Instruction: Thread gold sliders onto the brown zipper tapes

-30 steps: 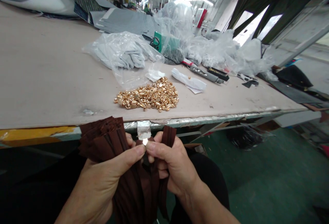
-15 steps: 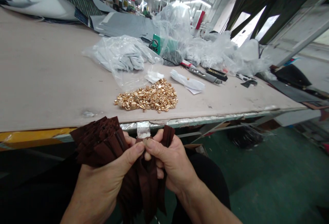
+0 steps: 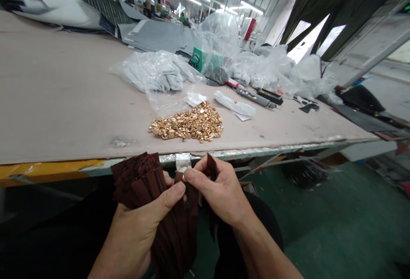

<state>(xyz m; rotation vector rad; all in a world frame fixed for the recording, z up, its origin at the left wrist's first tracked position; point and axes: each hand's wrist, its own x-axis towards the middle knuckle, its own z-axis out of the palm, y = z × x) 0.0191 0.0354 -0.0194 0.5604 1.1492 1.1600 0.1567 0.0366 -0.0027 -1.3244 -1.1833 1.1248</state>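
Observation:
My left hand [image 3: 141, 227] grips a thick bundle of dark brown zipper tapes [image 3: 141, 180] below the table's front edge. My right hand [image 3: 218, 193] pinches the top of one brown tape against my left thumb, with a small gold piece [image 3: 183, 178] showing between the fingertips. Both hands are closed. On the table just beyond them lies a pile of gold zipper sliders [image 3: 188, 126].
The long beige table [image 3: 64, 99] carries a clear bag of grey pieces [image 3: 160, 76], crumpled plastic bags [image 3: 272, 69], a white folded paper [image 3: 235, 104], a green box [image 3: 201, 59] and hand tools [image 3: 256, 97]. Green floor [image 3: 336, 219] lies to the right. Grey fabric is stacked far back.
The view has shifted a little. My right hand has slid down the tape so less of its end sticks up; the bundle in my left hand has barely moved.

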